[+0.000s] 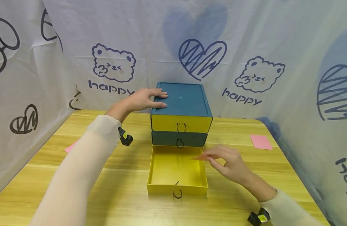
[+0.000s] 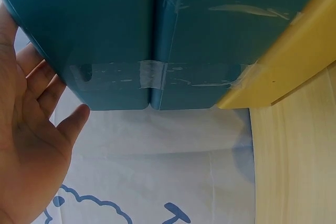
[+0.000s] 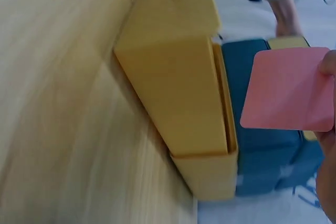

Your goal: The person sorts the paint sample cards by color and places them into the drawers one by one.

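A small drawer box (image 1: 182, 99) with a blue top stands at the back of the table. Its bottom yellow drawer (image 1: 173, 169) is pulled out toward me and looks bare inside. My left hand (image 1: 143, 99) rests on the left edge of the blue top; in the left wrist view its fingertips touch the box's edge. Just above the drawer's right wall, my right hand (image 1: 228, 161) pinches a square pink card (image 3: 289, 88) between thumb and fingers. The card's left corner reaches over the drawer.
A pink square (image 1: 261, 142) lies on the table at the right. Another pink piece (image 1: 71, 147) is partly covered by my left sleeve. Clear tape (image 2: 152, 74) joins the box sections. A printed curtain (image 1: 151, 47) hangs behind and at both sides of the wooden table (image 1: 120, 194).
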Action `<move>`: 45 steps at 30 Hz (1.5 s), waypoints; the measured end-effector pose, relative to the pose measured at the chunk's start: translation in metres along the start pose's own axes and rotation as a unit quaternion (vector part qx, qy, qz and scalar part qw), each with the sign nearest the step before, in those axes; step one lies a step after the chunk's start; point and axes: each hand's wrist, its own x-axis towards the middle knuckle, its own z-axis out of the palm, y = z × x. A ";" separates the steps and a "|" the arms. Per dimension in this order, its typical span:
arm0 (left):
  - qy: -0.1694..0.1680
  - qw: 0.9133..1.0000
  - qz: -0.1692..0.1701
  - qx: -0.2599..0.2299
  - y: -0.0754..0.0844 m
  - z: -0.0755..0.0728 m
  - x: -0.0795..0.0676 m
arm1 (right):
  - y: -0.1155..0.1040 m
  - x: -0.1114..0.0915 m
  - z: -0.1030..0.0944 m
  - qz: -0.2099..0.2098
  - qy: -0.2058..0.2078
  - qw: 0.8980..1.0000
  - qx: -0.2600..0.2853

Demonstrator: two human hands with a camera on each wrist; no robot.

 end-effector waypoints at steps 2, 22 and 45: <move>0.000 1.000 -0.001 -0.001 -0.001 0.001 0.000 | -0.004 0.006 0.008 -0.036 -0.012 0.999 -0.015; 0.000 1.000 0.004 -0.001 -0.001 0.001 0.001 | 0.018 -0.003 0.040 -0.033 -0.169 0.977 -0.129; -0.002 1.000 0.001 -0.007 -0.001 -0.002 0.000 | 0.079 -0.061 -0.054 0.351 -0.074 0.924 -0.130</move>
